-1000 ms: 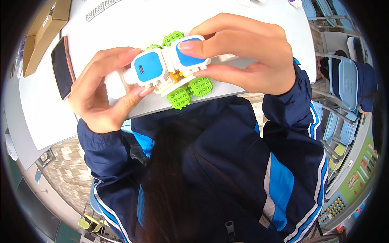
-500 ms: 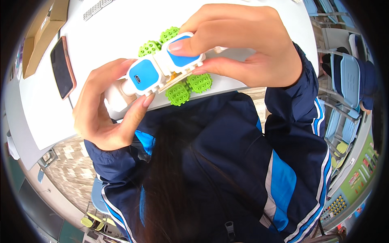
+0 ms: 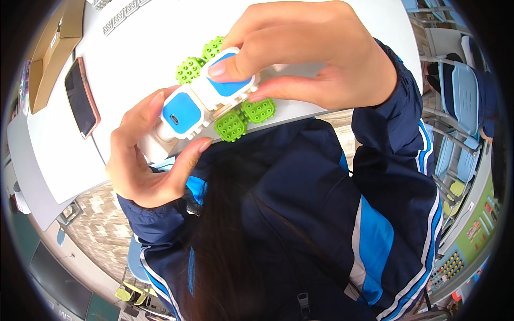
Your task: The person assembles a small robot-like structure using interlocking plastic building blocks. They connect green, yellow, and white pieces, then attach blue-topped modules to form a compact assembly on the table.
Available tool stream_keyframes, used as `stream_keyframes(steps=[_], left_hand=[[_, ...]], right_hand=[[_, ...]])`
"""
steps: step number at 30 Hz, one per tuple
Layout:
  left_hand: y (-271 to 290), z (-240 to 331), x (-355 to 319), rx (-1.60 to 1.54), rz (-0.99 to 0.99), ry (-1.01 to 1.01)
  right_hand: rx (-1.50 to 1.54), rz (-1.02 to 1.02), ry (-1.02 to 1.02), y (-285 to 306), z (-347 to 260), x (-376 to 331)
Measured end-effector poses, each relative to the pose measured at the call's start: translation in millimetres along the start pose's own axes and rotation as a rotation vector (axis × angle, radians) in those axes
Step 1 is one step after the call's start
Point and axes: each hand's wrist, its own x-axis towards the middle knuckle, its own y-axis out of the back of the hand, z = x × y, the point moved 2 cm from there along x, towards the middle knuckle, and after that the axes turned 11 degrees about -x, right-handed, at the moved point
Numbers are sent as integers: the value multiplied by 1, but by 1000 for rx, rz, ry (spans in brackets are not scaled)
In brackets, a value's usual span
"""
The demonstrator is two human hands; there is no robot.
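Observation:
A building-block model sits over the near edge of the white table. Its two rounded white blocks have blue tops, and the left one has a small port. Green studded pieces stick out on both its far and near sides. My right hand pinches the right block between thumb and fingers. Around the left end curls my left hand, its fingers beside the block's far edge and its thumb apart from the block. A white part at that end is partly hidden by the left hand.
A phone with a pink edge lies on the white table at left, near an open cardboard box. Grey perforated strips lie at the back. Blue chairs and a seated person are at the right.
My left thumb has come away from the left block and the hand has opened. The model has shifted slightly left in the picture, with my right hand still on it.

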Motion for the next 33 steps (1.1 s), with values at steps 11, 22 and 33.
stream_keyframes(steps=[11,22,33], left_hand=[[10,-23,22,117,-4,3],[23,-25,54,-87,-117,162],[17,-23,46,-20,19,32]], right_hand=[[0,78,9,-3,21,3],[2,19,-133,5,38,16],[-96,70,-111,5,27,18]])
